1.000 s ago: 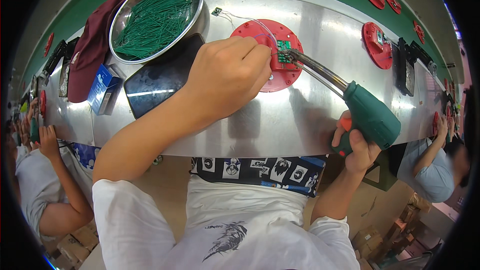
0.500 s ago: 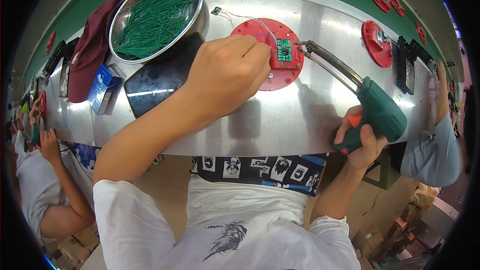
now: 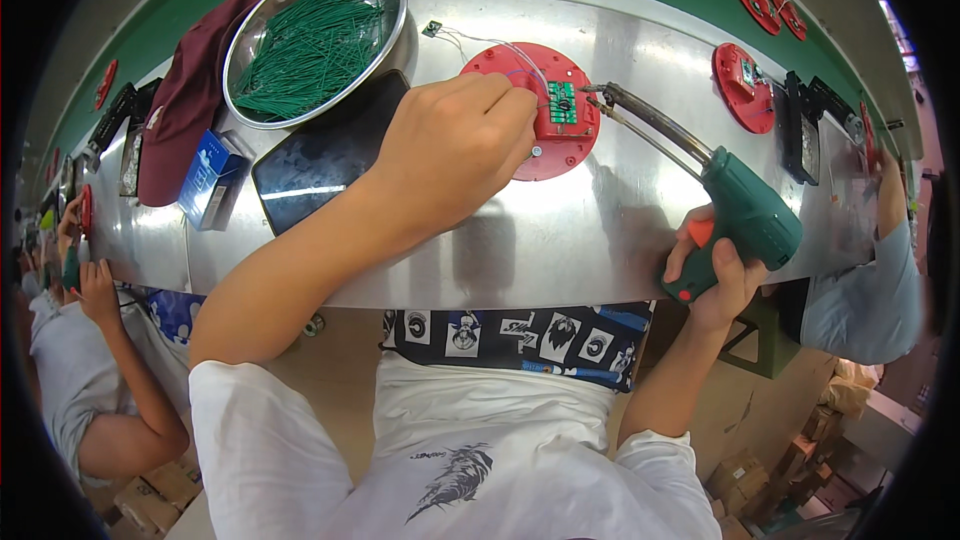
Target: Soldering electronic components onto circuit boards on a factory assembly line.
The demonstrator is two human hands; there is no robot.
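Note:
A round red plastic housing [image 3: 560, 162] lies on the metal bench, with a green circuit board [image 3: 562, 103] fixed on it. My left hand [image 3: 455, 145] is closed over the housing's left part. Its fingertips are pinched beside the board; what they grip is hidden by the hand. Thin pale wires [image 3: 490, 39] run from the housing to a small loose board [image 3: 432, 29] at the upper left. My right hand [image 3: 715, 265] is wrapped round the handle of a green soldering gun [image 3: 750, 210]. The gun's tip points left, at the board's right edge.
A steel bowl [image 3: 401, 50] of green wires stands at the left, by a dark flat panel [image 3: 320, 165], a blue box [image 3: 212, 180] and a maroon cap [image 3: 185, 90]. Another red housing [image 3: 743, 88] lies right, near a black stand [image 3: 800, 130]. Co-workers sit on both sides.
The soldering gun and my right hand have shifted slightly left, with the view moving a little too. A red housing on the green strip at the top has moved right.

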